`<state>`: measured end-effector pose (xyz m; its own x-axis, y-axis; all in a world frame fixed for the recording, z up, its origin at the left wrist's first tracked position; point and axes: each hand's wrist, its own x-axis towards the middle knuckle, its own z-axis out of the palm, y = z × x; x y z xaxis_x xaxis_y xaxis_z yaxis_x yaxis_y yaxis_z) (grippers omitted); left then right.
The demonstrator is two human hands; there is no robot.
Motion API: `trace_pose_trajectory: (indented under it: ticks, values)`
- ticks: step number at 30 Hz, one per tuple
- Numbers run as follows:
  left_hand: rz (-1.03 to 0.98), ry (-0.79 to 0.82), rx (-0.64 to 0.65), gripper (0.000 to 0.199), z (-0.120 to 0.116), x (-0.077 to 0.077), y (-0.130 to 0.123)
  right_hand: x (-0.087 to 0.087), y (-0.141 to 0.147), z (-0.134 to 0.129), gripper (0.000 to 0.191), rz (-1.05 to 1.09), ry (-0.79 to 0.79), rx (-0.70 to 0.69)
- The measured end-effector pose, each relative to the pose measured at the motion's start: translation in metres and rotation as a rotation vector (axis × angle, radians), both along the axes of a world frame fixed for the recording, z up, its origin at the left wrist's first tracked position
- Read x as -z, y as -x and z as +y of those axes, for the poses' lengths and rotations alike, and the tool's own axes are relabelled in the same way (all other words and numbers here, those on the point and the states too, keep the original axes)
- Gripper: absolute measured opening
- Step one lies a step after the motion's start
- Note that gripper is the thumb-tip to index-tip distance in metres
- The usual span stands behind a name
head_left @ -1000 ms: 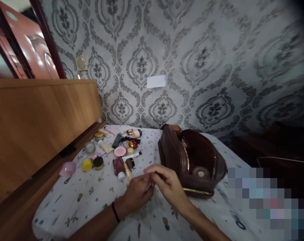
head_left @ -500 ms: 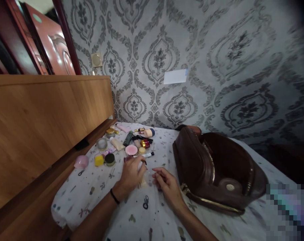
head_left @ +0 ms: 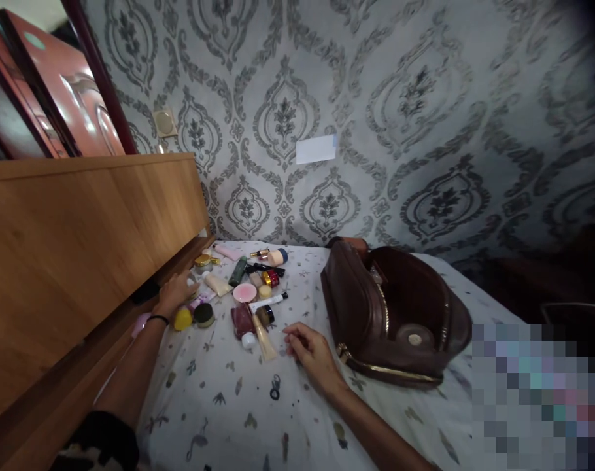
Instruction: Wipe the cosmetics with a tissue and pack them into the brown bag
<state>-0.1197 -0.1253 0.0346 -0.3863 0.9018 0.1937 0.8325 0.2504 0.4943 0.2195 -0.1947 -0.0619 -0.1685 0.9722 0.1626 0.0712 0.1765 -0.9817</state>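
Observation:
At the left of the spread of cosmetics, my left hand (head_left: 176, 292) reaches over a round greyish clear jar (head_left: 192, 281), its fingers bent round it and covering most of it. Beside that hand lie a yellow round pot (head_left: 183, 319) and a dark-lidded jar (head_left: 204, 315). My right hand (head_left: 310, 350) rests over the sheet with loosely curled fingers and nothing visible in them. Just left of it lies a beige tube (head_left: 263, 339), close to a dark red pouch-like pack (head_left: 242, 322), a white-capped item (head_left: 248, 341) and a small dark jar (head_left: 265, 315).
A brown leather bag (head_left: 390, 320) stands unzipped at the right. Farther back lie a pink round compact (head_left: 244, 293), a white tube (head_left: 269, 301), a cream tube (head_left: 217, 284) and a dark green tube (head_left: 238, 271). A wooden board (head_left: 91, 222) borders the left; a patterned wall rises behind.
My left hand has moved left from the middle items to the round jar, uncovering the beige tube and red pack. My right hand stays near the bag. The view has shifted to the right.

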Motion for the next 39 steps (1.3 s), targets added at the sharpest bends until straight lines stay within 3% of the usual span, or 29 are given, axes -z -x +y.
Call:
trace_pose_trajectory:
  ticks: [4,7,10,15,17,20,24,29,33,39]
  values:
    - [-0.205,-0.163,0.002,0.036,-0.003,-0.007,0.004,-0.003,-0.001,-0.002,0.025,0.015,0.003,0.0]
    - [-0.436,-0.322,0.071,0.043,-0.013,-0.018,-0.012,-0.009,0.002,-0.006,0.024,0.064,0.014,0.005]
    - [-0.713,-0.378,0.239,0.05,-0.028,-0.019,-0.055,-0.023,0.01,-0.013,0.028,0.158,0.027,-0.016]
    - [-0.988,-0.326,0.501,0.039,-0.056,0.009,-0.158,-0.051,0.024,-0.03,0.056,0.389,0.084,-0.148]
    - [-1.023,-0.316,0.551,0.032,-0.065,0.021,-0.189,-0.053,0.023,-0.035,0.055,0.477,0.103,-0.132]
    - [-0.998,-0.318,0.602,0.023,-0.075,0.032,-0.213,-0.044,0.014,-0.04,0.048,0.604,0.177,-0.022]
    - [-0.781,-0.337,0.667,0.024,-0.081,0.039,-0.218,-0.028,0.003,-0.044,0.05,0.763,0.268,0.036]
    - [-0.714,-0.334,0.651,0.036,-0.079,0.047,-0.206,-0.027,0.001,-0.049,0.049,0.802,0.359,-0.068]
    - [-0.756,-0.284,0.63,0.04,-0.073,0.052,-0.196,-0.03,-0.001,-0.049,0.049,0.822,0.429,-0.13]
    - [-0.977,-0.274,0.519,0.042,-0.067,0.057,-0.199,-0.028,-0.001,-0.049,0.043,0.789,0.471,-0.091]
